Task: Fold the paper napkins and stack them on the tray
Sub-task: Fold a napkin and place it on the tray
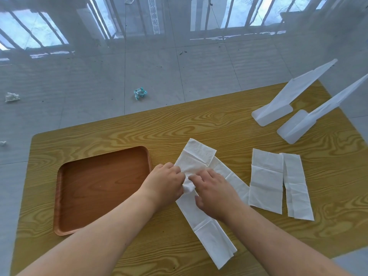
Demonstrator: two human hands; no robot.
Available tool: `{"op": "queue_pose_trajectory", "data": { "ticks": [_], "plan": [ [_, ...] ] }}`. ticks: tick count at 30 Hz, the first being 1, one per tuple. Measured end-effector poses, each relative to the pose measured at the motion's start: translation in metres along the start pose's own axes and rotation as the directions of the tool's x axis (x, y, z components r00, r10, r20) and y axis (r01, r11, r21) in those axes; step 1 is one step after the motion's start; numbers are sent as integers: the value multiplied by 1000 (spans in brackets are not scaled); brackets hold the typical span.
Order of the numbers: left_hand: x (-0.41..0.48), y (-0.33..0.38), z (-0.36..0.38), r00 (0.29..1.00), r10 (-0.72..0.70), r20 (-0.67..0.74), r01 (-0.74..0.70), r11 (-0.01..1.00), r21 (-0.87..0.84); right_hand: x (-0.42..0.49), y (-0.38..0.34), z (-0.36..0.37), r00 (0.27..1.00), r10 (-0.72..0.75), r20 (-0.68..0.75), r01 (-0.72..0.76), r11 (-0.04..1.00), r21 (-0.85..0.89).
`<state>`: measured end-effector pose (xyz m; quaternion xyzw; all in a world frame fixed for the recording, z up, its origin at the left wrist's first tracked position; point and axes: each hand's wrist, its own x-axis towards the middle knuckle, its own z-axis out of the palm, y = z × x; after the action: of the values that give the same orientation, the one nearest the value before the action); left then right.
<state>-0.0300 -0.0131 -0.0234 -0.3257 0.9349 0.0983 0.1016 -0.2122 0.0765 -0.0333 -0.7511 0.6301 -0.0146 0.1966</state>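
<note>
Just beside the tray (99, 186), the left hand (165, 182) pinches 1 napkin (196, 158), the right hand (216, 193) pressing it flat-fingered.

Left hand (165, 182) curled, fingertips pinching the napkin (197, 156) — right hand (216, 193) palm down, fingers stretched flat on it, thumb spread — hands almost touching

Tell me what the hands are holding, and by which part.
The left hand pinches the top napkin at its near, bunched end; the right hand only presses on it.
</note>
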Motion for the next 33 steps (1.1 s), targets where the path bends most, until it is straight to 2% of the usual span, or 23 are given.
{"op": "queue_pose_trajectory", "data": {
  "ticks": [3,5,7,10,12,17,19,21,23,26,29,33],
  "plan": [
    [-1,2,-8,993,-114,-41,104,976,-189,-2,-4,-2,999,36,-19,-36,999,-15],
    [-4,4,-14,989,-143,-40,125,950,-287,-1,-6,-3,996,72,-50,-68,995,68],
    [-9,5,-18,990,-142,19,140,927,-349,1,-6,-7,990,130,-61,-116,976,186],
    [-14,1,-20,981,-113,158,161,929,-334,-1,-4,-10,984,169,-63,-144,947,288],
    [-13,-2,-21,976,-117,183,167,941,-293,-2,-2,-13,982,179,-53,-151,929,338],
    [0,-1,-22,955,-279,99,294,854,-429,1,5,-21,943,328,-58,-268,850,454],
    [2,-1,-19,940,-339,-27,296,855,-426,6,9,-24,898,425,-112,-329,819,470],
    [3,0,-16,928,-333,-168,256,896,-364,8,12,-25,853,493,-173,-372,806,461],
    [5,3,-13,961,-189,-200,141,963,-230,6,15,-25,859,459,-228,-342,845,411],
    [8,9,-6,998,19,-52,-20,1000,-17,0,15,-20,938,259,-232,-196,944,264],
    [11,13,0,998,54,20,-56,993,105,-5,14,-13,986,97,-133,-79,988,132],
    [18,14,1,996,87,24,-90,985,150,-7,15,-8,996,66,-59,-61,995,85]
  ]
}}
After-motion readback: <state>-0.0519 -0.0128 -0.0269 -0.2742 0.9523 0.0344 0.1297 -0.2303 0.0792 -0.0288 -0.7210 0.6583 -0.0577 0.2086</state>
